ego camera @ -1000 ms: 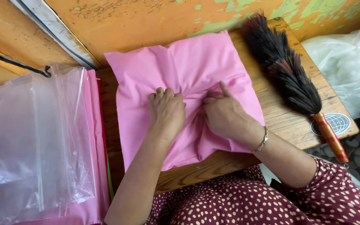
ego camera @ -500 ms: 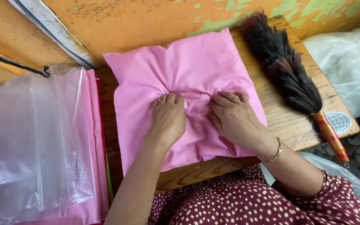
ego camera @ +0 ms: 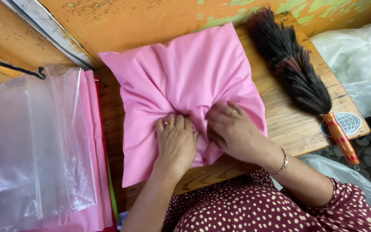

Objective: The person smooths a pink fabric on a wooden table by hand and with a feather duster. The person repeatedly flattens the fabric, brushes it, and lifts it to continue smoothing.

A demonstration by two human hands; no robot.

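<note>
A pink fabric cushion cover (ego camera: 185, 81) lies flat on a small wooden table (ego camera: 288, 124). My left hand (ego camera: 176, 144) presses palm-down on its near middle, fingers bunching the cloth. My right hand (ego camera: 232, 131) lies beside it, fingers curled into the same gathered folds. Both hands touch near the cover's front edge, and creases fan out from them toward the far corners.
A dark feather duster (ego camera: 293, 71) with an orange handle (ego camera: 341, 139) lies on the table's right side. A stack of clear plastic bags (ego camera: 31, 146) over pink fabric sits at left. A white filled plastic bag (ego camera: 361, 60) rests on the ground at right.
Both hands have slid toward me along the cover, drawing the fabric into tighter folds at the near edge. The cover looks more bunched in the middle.
</note>
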